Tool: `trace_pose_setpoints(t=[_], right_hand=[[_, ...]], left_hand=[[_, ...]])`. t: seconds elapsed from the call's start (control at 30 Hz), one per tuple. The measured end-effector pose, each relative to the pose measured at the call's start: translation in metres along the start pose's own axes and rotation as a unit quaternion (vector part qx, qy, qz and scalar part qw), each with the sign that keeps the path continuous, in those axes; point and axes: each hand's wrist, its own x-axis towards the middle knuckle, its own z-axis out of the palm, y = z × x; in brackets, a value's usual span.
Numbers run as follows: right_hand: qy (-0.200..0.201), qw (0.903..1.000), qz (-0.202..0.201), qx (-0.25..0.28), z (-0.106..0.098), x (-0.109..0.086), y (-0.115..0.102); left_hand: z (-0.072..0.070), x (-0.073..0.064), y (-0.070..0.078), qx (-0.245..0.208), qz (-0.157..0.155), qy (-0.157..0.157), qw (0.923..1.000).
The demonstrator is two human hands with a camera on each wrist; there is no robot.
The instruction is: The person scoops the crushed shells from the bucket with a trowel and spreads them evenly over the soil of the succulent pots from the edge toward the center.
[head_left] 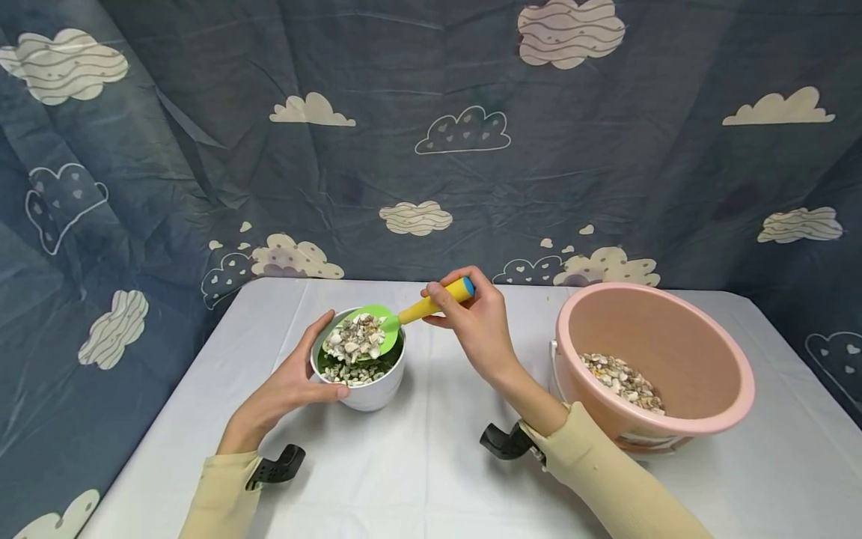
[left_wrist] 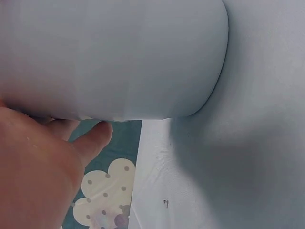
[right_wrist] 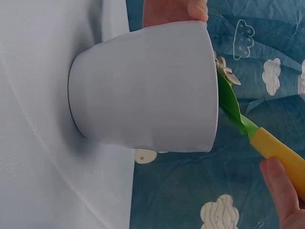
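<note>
The white pot [head_left: 374,394] is held upright on the tabletop [head_left: 384,479] by the left hand [head_left: 296,383], fingers and thumb wrapped round it; the small shovel [head_left: 393,324] is pinched at its handle by the right hand [head_left: 480,323], over the pot's mouth. Stones [head_left: 357,338] could be spilled past the rim if the heaped blade were tipped sideways

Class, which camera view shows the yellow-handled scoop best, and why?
The head view shows the scoop best: blue end, yellow handle and green blade heaped with gravel. The right wrist view catches only the blade side-on and part of the handle; the left wrist view shows none of it.
</note>
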Motion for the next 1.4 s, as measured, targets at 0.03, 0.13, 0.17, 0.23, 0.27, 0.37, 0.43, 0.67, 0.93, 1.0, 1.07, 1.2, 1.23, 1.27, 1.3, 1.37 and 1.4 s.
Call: trace_pose_setpoints(t=[0.03,0.13,0.17,0.23,0.27,0.37,0.43,0.67,0.93,1.0,1.07,1.2,1.23,1.27,1.3,1.37,1.4], right_hand=[[0.002,1.0,0.003,0.001,0.0,0.0,0.0],[0.004,1.0,0.007,0.001,0.001,0.001,0.0],[0.004,1.0,0.007,0.001,0.001,0.001,-0.001],[0.002,1.0,0.002,0.001,0.002,0.001,-0.003],[0.001,1.0,-0.001,-0.002,0.002,0.001,-0.004],[-0.002,0.9999,-0.009,-0.008,0.004,0.002,-0.006],[-0.003,0.9998,-0.013,-0.014,0.005,0.002,-0.008],[-0.013,0.9991,-0.024,-0.032,0.007,0.004,-0.011],[-0.017,0.9982,-0.031,-0.048,0.008,0.006,-0.011],[-0.017,0.998,-0.031,-0.053,0.009,0.007,-0.012],[-0.017,0.9977,-0.03,-0.058,0.01,0.008,-0.014],[-0.02,0.9968,-0.03,-0.071,0.014,0.004,-0.029],[-0.021,0.9965,-0.03,-0.075,0.015,0.003,-0.033],[-0.022,0.9961,-0.031,-0.08,0.017,0.002,-0.037],[-0.023,0.9957,-0.032,-0.084,0.018,0.0,-0.041],[-0.024,0.995,-0.033,-0.091,0.02,-0.001,-0.046],[-0.024,0.9947,-0.034,-0.094,0.02,-0.002,-0.047]], left_hand=[[0.0,0.0,0.0,0.001,-0.002,0.0,1.0],[0.0,0.0,0.001,0.005,-0.004,0.001,1.0],[0.0,0.0,0.001,0.005,-0.006,0.002,1.0],[0.0,0.0,0.002,0.008,-0.008,0.004,0.9999],[0.0,0.0,0.002,0.01,-0.01,0.006,0.9999],[0.001,-0.001,0.004,0.022,-0.021,0.012,0.9995],[0.002,-0.001,0.006,0.036,-0.029,0.014,0.9988],[0.003,-0.002,0.006,0.067,-0.033,0.015,0.9971],[0.001,-0.003,0.001,-0.011,0.005,-0.006,0.9999],[0.0,-0.002,0.001,-0.019,0.005,-0.008,0.9998],[0.0,-0.002,0.001,-0.019,0.003,-0.008,0.9998],[-0.001,-0.002,0.003,-0.009,-0.004,-0.006,0.9999],[-0.001,-0.002,0.003,-0.004,-0.007,-0.004,1.0],[-0.001,-0.002,0.003,0.001,-0.009,-0.003,1.0],[-0.001,-0.002,0.004,0.006,-0.012,-0.001,0.9999],[-0.001,-0.002,0.005,0.017,-0.016,0.002,0.9997],[-0.001,-0.002,0.005,0.022,-0.017,0.003,0.9996]])
